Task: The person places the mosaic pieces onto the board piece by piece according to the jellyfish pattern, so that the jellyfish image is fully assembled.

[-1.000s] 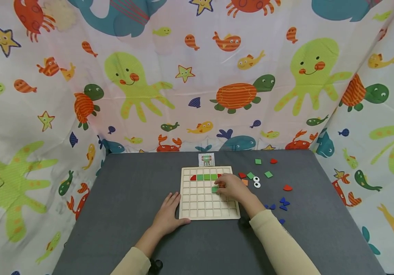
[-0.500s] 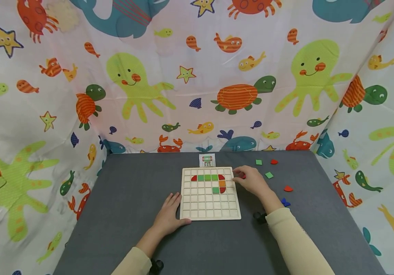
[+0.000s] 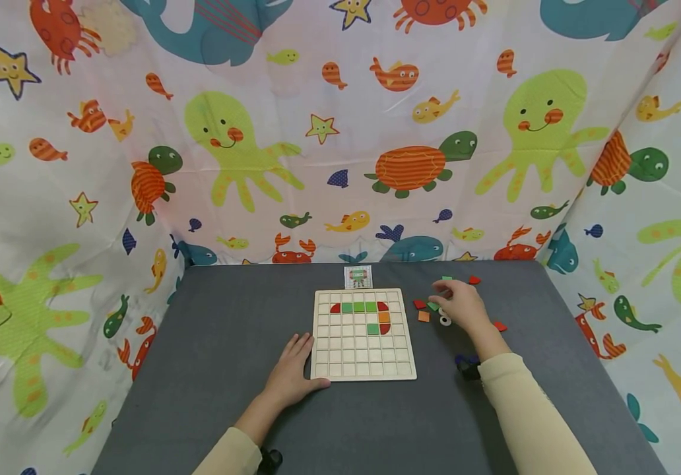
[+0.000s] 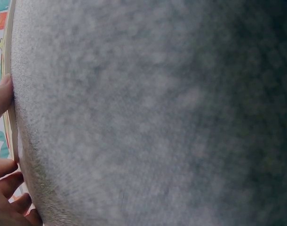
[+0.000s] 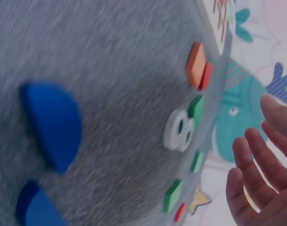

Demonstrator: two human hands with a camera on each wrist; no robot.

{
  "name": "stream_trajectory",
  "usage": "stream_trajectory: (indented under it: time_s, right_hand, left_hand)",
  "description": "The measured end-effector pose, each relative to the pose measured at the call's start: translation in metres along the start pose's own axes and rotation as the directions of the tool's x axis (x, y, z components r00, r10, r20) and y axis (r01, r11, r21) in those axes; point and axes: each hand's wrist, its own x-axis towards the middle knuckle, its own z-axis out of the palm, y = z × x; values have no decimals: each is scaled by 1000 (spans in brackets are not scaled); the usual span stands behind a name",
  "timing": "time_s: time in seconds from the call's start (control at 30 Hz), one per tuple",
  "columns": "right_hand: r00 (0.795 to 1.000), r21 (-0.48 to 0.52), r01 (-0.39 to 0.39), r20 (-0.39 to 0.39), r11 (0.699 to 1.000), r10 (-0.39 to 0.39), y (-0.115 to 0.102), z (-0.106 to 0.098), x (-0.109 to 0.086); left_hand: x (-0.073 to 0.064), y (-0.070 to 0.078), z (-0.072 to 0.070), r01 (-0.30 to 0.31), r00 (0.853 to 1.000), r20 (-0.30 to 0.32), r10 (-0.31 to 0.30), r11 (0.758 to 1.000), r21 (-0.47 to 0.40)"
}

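Observation:
A pale wooden grid board lies on the grey table, with red, green and orange pieces set in its upper cells. My left hand rests at the board's lower left corner, thumb on the front edge and fingers along the left side. In the left wrist view its thumb and fingertips touch the board's rim. Right of the board, my right hand hovers over loose pieces, fingers loosely bent and holding nothing. Beneath it are a green square and white rings, partly covered in the head view.
A small picture card lies behind the board. An orange square and a red piece sit right of it. Blue rounded pieces lie nearer the right wrist. A curtain with sea animals surrounds the table.
My right hand has moved off the board to the right, over the loose pieces. The green square it touched earlier stays in its cell. My left hand has kept its place.

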Motion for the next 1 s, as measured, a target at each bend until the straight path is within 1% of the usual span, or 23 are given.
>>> stream_trajectory:
  time_s: [0.17,0.33,0.5,0.57,0.7,0.8,1.0]
  right_hand:
    - [998,-23,-47,-46,999,46,21,-3,2]
    - [994,-12,-91,-67,996,90,39,-2,2]
    - [975,-51,-189,-131,981,181,52,-4,1]
    - [967,-70,-229,-135,971,218,54,-4,2]
    - [956,-86,-281,-106,956,272,55,-4,4]
    - [950,-75,-302,-99,950,295,54,-3,5]
    - [947,-78,-313,-101,946,305,51,1,6]
  left_hand:
    - [-1,0,0,1,1000,0,-1,1000,-8]
    - [-1,0,0,5,1000,-1,-5,1000,2]
    - [1,1,0,-14,1000,0,14,1000,-8]
    - [1,1,1,-13,1000,-3,13,1000,-19]
    - [1,0,1,-3,1000,-7,3,1000,-12]
    - [1,-1,1,6,1000,2,-6,1000,0]
    - [-1,-1,-1,-7,1000,-2,7,1000,-6]
